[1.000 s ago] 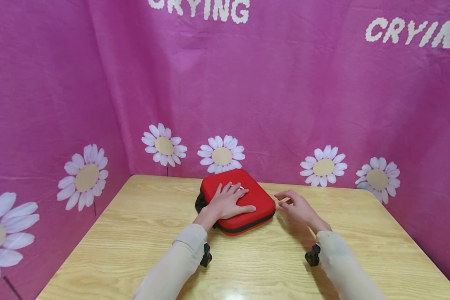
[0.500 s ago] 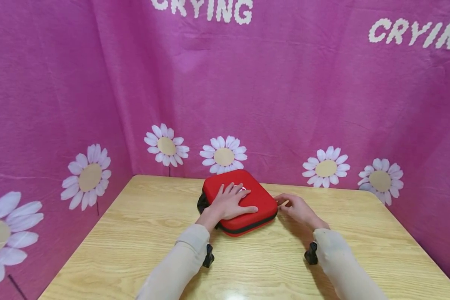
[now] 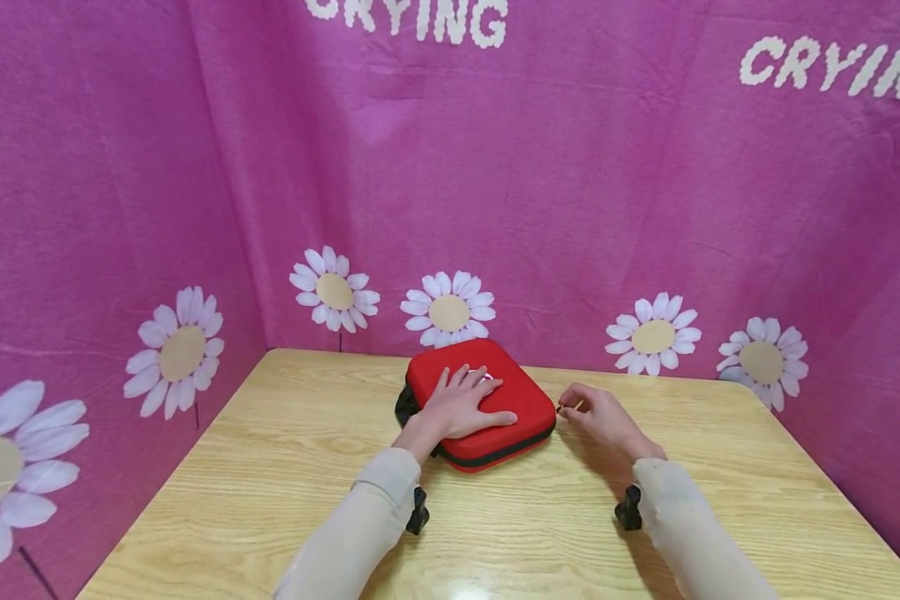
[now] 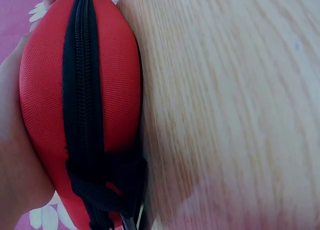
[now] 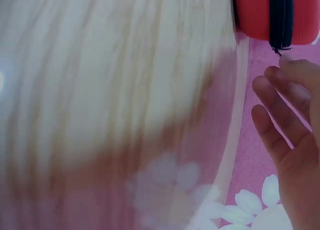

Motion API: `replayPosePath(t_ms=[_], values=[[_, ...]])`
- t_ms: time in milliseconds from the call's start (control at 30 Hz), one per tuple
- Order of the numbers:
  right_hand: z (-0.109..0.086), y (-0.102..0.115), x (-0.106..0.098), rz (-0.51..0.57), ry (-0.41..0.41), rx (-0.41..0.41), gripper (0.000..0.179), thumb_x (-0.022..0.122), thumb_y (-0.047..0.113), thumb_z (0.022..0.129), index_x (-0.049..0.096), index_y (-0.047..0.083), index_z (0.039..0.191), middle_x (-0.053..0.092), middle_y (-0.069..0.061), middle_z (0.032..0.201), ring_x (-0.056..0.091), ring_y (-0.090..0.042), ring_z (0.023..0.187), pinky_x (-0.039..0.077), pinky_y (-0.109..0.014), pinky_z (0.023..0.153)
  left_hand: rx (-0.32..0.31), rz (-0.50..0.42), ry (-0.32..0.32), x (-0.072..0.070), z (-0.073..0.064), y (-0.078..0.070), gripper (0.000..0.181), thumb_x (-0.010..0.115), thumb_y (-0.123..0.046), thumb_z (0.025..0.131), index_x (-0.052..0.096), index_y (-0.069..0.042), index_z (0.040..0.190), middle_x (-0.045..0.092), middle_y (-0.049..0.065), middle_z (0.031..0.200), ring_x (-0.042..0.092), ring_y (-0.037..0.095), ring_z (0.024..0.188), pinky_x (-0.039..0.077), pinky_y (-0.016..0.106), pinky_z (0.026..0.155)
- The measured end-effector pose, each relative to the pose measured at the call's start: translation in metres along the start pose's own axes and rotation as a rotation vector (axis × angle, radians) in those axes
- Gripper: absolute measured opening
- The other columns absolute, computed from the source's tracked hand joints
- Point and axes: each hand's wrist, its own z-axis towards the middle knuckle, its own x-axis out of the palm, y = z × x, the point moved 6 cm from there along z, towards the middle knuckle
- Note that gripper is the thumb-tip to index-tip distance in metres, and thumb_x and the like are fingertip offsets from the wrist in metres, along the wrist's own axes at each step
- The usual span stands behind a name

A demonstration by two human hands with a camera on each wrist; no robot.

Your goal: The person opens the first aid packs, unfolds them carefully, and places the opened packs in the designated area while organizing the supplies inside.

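A red hard-shell zippered case (image 3: 521, 396) lies on the wooden table, with a small white emblem partly covered on its lid. My left hand (image 3: 457, 408) rests on the lid, palm down and fingers spread. At the case's right corner, my right hand (image 3: 603, 419) pinches the zipper pull (image 5: 278, 51) between thumb and index finger, the other fingers loosely bent. The black zipper (image 4: 83, 65) runs round the side of the case and is closed along the part seen in the left wrist view. A black strap (image 4: 100, 190) hangs at its left side.
The light wooden table (image 3: 307, 483) carries the case near its back edge. Behind it and at both sides hangs a purple cloth (image 3: 555, 208) with daisies and white lettering. Each wrist wears a small black camera (image 3: 628, 508).
My right hand has moved left to the case's corner and taken hold of the zipper pull, then drawn slightly right. The left hand stays spread on the lid.
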Motion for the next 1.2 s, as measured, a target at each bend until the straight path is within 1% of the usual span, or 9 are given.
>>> replayPosePath(t_ms=[133,233,400,500,633,767,867,1067,1200], values=[[-0.006,-0.003,-0.002,0.03,0.004,0.022,0.006,0.065,0.005,0.092,0.069,0.009,0.09,0.071,-0.001,0.087,0.061,-0.008,0.081,0.049,-0.022,0.074,0.003,-0.005,-0.004,-0.001,-0.001,-0.002,0.086,0.036,-0.084,0.084,0.032,-0.036,0.155,0.022,-0.001,0.166,0.013,0.03,0.154,0.003,0.056,0.124],[-0.008,-0.003,-0.001,0.044,0.005,0.024,0.009,0.065,0.003,0.091,0.071,0.009,0.094,0.072,-0.002,0.089,0.063,-0.011,0.084,0.051,-0.024,0.078,0.002,-0.005,-0.005,-0.002,-0.002,-0.003,0.086,0.035,-0.085,0.084,0.032,-0.036,0.155,0.022,-0.001,0.166,0.013,0.03,0.154,0.002,0.056,0.124],[-0.005,-0.004,0.004,0.005,0.0,0.015,0.014,0.065,0.005,0.093,0.074,0.01,0.101,0.075,-0.002,0.095,0.066,-0.016,0.092,0.054,-0.032,0.084,-0.001,-0.013,0.0,-0.002,-0.003,-0.004,0.085,0.036,-0.084,0.085,0.033,-0.036,0.155,0.022,-0.001,0.166,0.013,0.03,0.154,0.002,0.056,0.124],[-0.005,-0.005,0.005,-0.017,0.003,0.02,0.015,0.064,0.005,0.092,0.076,0.012,0.099,0.075,-0.001,0.095,0.065,-0.015,0.092,0.053,-0.034,0.086,0.002,-0.019,0.0,-0.001,-0.003,-0.005,0.085,0.036,-0.084,0.084,0.034,-0.036,0.155,0.022,-0.001,0.166,0.014,0.03,0.154,0.003,0.056,0.123],[-0.007,-0.003,0.003,-0.016,0.02,0.031,0.014,0.065,0.005,0.092,0.076,0.012,0.097,0.075,0.0,0.091,0.063,-0.012,0.088,0.053,-0.029,0.082,-0.006,-0.016,-0.01,-0.002,-0.002,-0.004,0.085,0.038,-0.084,0.084,0.035,-0.037,0.154,0.023,-0.002,0.166,0.015,0.03,0.154,0.003,0.057,0.123],[-0.009,0.0,0.002,0.003,0.059,0.025,0.013,0.065,0.004,0.091,0.076,0.009,0.096,0.074,-0.001,0.088,0.062,-0.011,0.083,0.052,-0.026,0.077,-0.015,-0.011,-0.016,-0.003,-0.001,-0.004,0.084,0.038,-0.085,0.083,0.036,-0.037,0.153,0.024,-0.002,0.165,0.016,0.03,0.154,0.003,0.057,0.123],[-0.012,0.001,0.002,0.028,0.089,0.019,0.012,0.065,0.002,0.091,0.075,0.007,0.095,0.074,-0.002,0.086,0.062,-0.009,0.08,0.052,-0.025,0.076,-0.016,-0.006,-0.016,-0.001,0.0,-0.005,0.085,0.038,-0.085,0.083,0.037,-0.037,0.153,0.025,-0.002,0.165,0.017,0.03,0.153,0.003,0.056,0.123],[-0.016,0.002,0.002,0.027,0.114,-0.016,0.011,0.067,0.003,0.089,0.075,0.009,0.092,0.074,0.0,0.085,0.059,-0.004,0.078,0.05,-0.021,0.075,-0.027,0.001,-0.027,-0.001,0.0,-0.003,0.084,0.038,-0.085,0.082,0.039,-0.037,0.152,0.026,-0.002,0.164,0.017,0.03,0.153,0.004,0.056,0.123],[-0.019,0.004,0.003,0.036,0.142,-0.018,0.009,0.068,0.006,0.089,0.074,0.011,0.091,0.072,0.002,0.086,0.057,-0.004,0.076,0.049,-0.021,0.072,-0.032,0.001,-0.028,-0.002,0.0,-0.003,0.084,0.038,-0.086,0.082,0.039,-0.038,0.152,0.026,-0.003,0.165,0.017,0.029,0.153,0.003,0.056,0.123]])
